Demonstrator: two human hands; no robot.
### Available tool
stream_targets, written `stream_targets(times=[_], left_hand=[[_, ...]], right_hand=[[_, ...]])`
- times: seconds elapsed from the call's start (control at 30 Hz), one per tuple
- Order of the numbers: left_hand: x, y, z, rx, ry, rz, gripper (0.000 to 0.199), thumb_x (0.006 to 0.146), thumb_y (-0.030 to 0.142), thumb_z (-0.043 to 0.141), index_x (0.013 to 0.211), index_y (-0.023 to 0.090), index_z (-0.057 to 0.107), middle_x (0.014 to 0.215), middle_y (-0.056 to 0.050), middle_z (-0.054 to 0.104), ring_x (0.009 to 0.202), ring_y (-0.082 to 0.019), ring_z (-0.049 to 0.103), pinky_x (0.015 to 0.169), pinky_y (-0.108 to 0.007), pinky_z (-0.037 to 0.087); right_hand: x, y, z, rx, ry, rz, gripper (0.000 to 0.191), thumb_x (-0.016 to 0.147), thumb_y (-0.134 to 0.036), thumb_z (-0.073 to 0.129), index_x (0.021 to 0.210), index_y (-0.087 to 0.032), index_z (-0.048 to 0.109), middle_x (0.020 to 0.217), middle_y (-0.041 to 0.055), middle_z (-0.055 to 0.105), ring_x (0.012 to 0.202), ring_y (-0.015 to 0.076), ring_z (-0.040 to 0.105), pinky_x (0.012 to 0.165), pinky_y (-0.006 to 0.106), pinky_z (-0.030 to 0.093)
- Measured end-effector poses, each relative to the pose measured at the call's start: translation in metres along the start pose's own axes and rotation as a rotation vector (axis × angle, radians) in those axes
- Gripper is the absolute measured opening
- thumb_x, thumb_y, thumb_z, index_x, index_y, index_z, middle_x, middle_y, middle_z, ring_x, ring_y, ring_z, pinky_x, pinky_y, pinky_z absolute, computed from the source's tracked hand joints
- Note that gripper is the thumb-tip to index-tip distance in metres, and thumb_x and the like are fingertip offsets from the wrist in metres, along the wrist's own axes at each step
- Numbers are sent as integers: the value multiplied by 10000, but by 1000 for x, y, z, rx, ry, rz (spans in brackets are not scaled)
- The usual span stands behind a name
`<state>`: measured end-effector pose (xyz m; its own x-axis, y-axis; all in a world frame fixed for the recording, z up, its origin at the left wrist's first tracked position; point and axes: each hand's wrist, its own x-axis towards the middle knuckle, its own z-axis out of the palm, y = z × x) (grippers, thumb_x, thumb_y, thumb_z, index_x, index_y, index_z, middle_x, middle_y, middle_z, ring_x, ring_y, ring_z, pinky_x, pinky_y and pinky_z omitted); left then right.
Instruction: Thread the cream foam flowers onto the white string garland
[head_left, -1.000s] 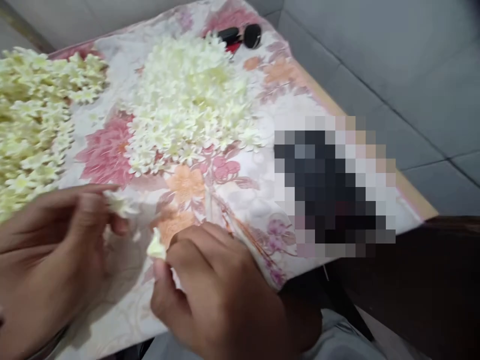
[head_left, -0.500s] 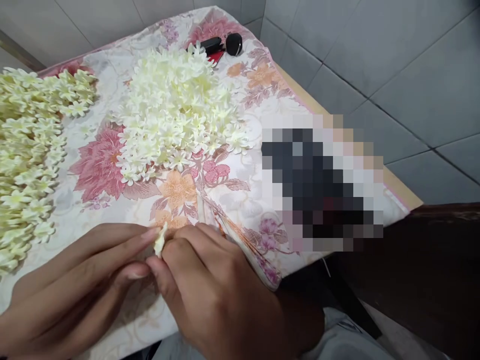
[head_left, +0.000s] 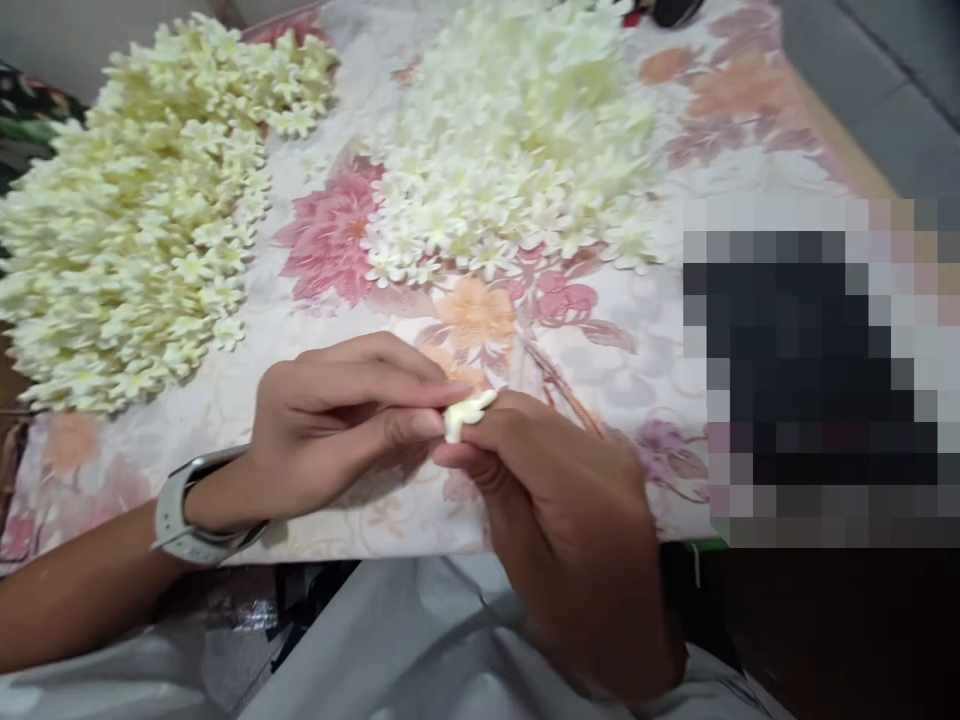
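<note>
A single small cream-white flower [head_left: 466, 411] is pinched between the fingertips of both hands, above the table's near edge. My left hand [head_left: 337, 420], with a pale-strapped watch [head_left: 176, 515] on its wrist, closes thumb and fingers on the flower's left side. From the right, my right hand [head_left: 570, 490] grips the same flower with thumb and bent forefinger. Its stem, if any, is hidden by the fingers. Beyond the hands, a heap of similar flowers [head_left: 517, 150] lies on the floral tablecloth [head_left: 300, 510].
At the left, another large pile of cream flowers [head_left: 142, 230] spreads towards the table's edge. A dark pixelated area [head_left: 817, 370] covers something on the right. Part of a black object [head_left: 675, 10] shows at the top edge. Tiled wall [head_left: 855, 90] stands behind the table's right side.
The view has swung left and down, bringing the whole left pile and my watch into sight. Both hands still pinch the flower, whose petals now point more to the right.
</note>
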<state>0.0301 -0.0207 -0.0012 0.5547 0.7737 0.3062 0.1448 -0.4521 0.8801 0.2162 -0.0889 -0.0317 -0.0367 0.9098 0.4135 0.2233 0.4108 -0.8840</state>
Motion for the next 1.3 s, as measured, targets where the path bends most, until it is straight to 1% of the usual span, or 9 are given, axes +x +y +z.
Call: stream_targets(times=[0.13,0.3,0.5,0.67,0.83,0.93,1.0,1.13,1.3], left_hand=[[-1,0,-1,-41,22,9,347,938,79,827,1230,262,868,1018,-98,879,923,-116,834,804,-118,656],[-3,0,2,-30,36,14,262,942,96,828,1159,228,893,993,-88,876,874,-102,816,755,-112,631],[-5,-1,3,-78,54,-50,138,955,144,825,1059,199,898,947,-65,870,831,-107,806,728,-141,623],[-6,-2,4,-111,55,-58,133,963,158,816,1047,226,893,933,-44,867,827,-124,805,750,-186,643],[-4,-7,2,-145,64,36,204,896,181,886,1098,207,899,930,-87,867,843,-164,823,771,-223,671],[-3,-8,1,-131,77,35,227,876,196,901,1089,273,907,934,-66,868,832,-170,824,769,-238,685],[-2,-8,0,-140,72,11,205,876,211,906,1057,306,909,924,-48,865,827,-168,819,758,-244,686],[-3,-7,1,-185,75,-15,165,864,234,934,1016,292,910,917,-41,864,797,-156,810,717,-233,686],[-4,-9,1,-179,78,-46,150,852,284,953,992,322,913,909,-18,859,765,-154,811,674,-213,674]], right_hand=[[-1,-2,0,-3,-30,26,293,1115,-246,666,832,-174,637,808,-19,707,816,70,673,801,168,557],[-1,-2,0,-17,-38,21,216,1100,-180,676,885,-186,664,862,-32,752,865,58,705,852,150,571],[-2,-6,-2,-38,-49,44,220,1102,-197,679,883,-202,665,804,-69,713,753,40,664,733,153,544],[-1,-6,-2,-41,-73,61,220,1098,-201,680,879,-211,672,792,-55,713,732,69,667,714,199,556],[-2,-9,0,-73,-42,120,256,1097,-237,676,843,-223,649,748,-22,674,714,120,656,700,264,557],[-3,-11,1,-94,-44,134,291,1109,-275,657,823,-233,628,761,-6,681,714,141,655,696,291,557],[-3,-11,1,-92,-36,127,304,1117,-275,648,817,-230,619,759,-8,668,705,134,641,684,288,544],[-2,-10,-1,-83,-54,98,332,1132,-269,626,808,-222,572,753,-19,621,693,102,609,662,255,523],[-2,-9,0,-64,-59,79,304,1129,-246,626,831,-224,577,769,-15,649,692,101,614,653,251,527]])
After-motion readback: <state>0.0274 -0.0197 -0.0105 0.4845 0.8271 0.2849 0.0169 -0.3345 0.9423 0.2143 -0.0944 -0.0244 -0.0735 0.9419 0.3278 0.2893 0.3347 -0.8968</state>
